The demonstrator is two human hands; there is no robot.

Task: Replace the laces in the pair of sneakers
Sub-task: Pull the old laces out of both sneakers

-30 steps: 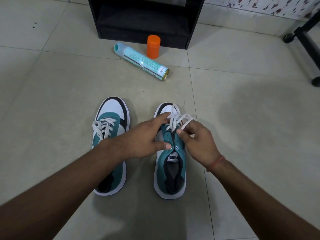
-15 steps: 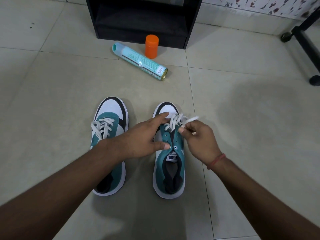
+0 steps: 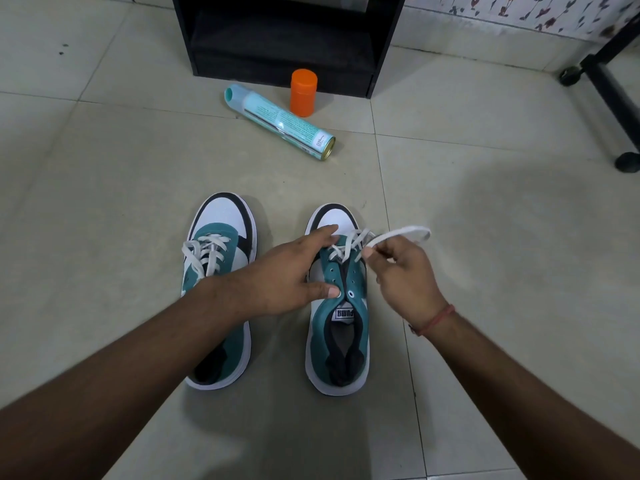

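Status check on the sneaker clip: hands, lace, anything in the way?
Left hand steadies right sneaker. Right hand pinches white lace, upper eyelets empty. Nothing blocking.

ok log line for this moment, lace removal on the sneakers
step: unlacing right sneaker | left hand: steadies it | right hand: pinches lace, loop pulled out | left sneaker: laced

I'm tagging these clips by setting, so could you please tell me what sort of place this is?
Most likely a room in a home: a tiled floor, a low black cabinet by a floral-patterned wall, and a spray can lying on the floor near the sneakers.
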